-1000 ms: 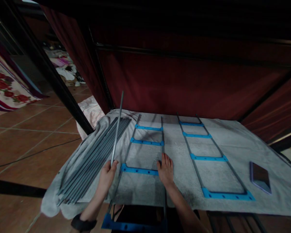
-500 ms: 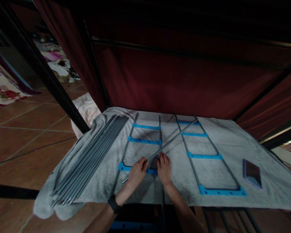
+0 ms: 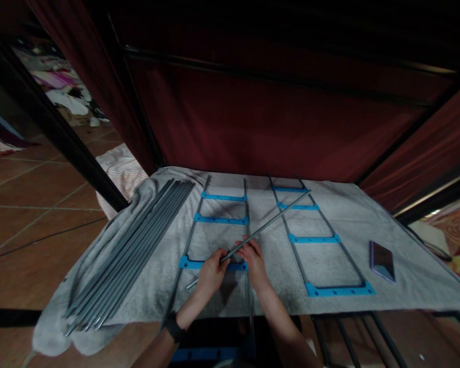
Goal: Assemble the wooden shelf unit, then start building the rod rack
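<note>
No words, numbers or signs to read here. Nothing printed on the held rod point(image 3: 270, 222), the blue bars point(image 3: 220, 220), the dark phone point(image 3: 382, 260) or the grey cloth point(image 3: 368, 214).

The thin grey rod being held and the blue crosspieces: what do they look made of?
The rod looks like metal with a dull grey coat: thin, straight, a faint sheen along it. The blue crosspieces look like moulded plastic: flat, matt, evenly coloured; painted metal is possible.
</note>
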The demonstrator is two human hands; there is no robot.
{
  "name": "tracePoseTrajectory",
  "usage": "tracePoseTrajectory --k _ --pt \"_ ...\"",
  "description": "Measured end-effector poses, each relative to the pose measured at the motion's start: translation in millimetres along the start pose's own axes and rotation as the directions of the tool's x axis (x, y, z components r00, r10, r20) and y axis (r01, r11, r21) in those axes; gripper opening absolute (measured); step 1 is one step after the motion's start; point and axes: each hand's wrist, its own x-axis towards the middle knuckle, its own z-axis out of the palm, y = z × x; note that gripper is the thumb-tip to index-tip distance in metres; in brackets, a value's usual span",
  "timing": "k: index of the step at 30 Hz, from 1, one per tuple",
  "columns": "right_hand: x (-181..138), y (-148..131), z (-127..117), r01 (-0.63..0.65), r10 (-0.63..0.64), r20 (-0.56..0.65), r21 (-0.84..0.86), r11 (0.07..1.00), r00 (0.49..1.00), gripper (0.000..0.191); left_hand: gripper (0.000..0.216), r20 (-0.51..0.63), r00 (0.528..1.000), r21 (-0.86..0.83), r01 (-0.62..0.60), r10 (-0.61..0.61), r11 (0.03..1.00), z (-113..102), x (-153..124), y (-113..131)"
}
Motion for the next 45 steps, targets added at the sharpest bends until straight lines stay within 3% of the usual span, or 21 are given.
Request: tracePoseTrajectory --k 4,8,11,13,18,24,31,39,45 --pt "-7.2 -11.5 13.3 -0.085 0.082 0.024 0.177 0.981 0.996 0.034 0.013 0.021 0.999 -0.055 -0.040 0.041 0.998 0.3 2.3 5.6" --pt "-2.9 -26.7 10.0 -0.043 0.039 0.025 0.184 0.982 0.999 0.029 0.023 -0.017 0.990 -0.042 -0.139 0.139 0.989 -15.9 9.5 5.0" --pt "4.8 -44.5 0.1 0.023 -0.020 -0.024 0.122 0.992 0.999 0.028 0.028 -0.096 0.973 0.206 -0.185 0.208 0.961 -38.9 19.7 -8.6" --pt "9.3 -56.5 -6.5 0.080 -0.077 -0.043 0.071 0.994 0.996 0.030 0.029 -0.111 0.969 0.427 -0.155 0.222 0.891 -55.0 27.5 -23.9" --pt "11.8 -78.7 -14.1 0.229 -0.234 -0.055 -0.081 0.970 0.971 0.032 0.037 -0.042 0.967 0.727 -0.143 0.251 0.672 -79.1 44.9 -64.5" --pt "8.3 -85.0 -8.1 0.370 -0.388 -0.038 -0.228 0.901 0.921 0.027 0.037 0.107 0.958 0.818 -0.238 0.267 0.524 -74.9 55.0 -83.4" --pt "7.2 -63.3 10.0 0.296 -0.303 -0.172 -0.064 0.953 0.937 0.015 0.040 0.220 0.944 0.845 -0.310 0.244 0.436 -69.9 54.8 -79.2" --pt "4.2 -48.2 21.1 0.227 -0.231 -0.150 -0.044 0.973 0.961 0.009 0.040 0.259 0.932 0.845 -0.346 0.255 0.407 -65.4 55.7 -83.1" --pt "22.0 -60.2 21.0 0.261 -0.263 -0.151 -0.035 0.965 0.953 0.034 0.042 0.266 0.930 0.829 -0.354 0.253 0.433 -66.1 54.9 -81.3"
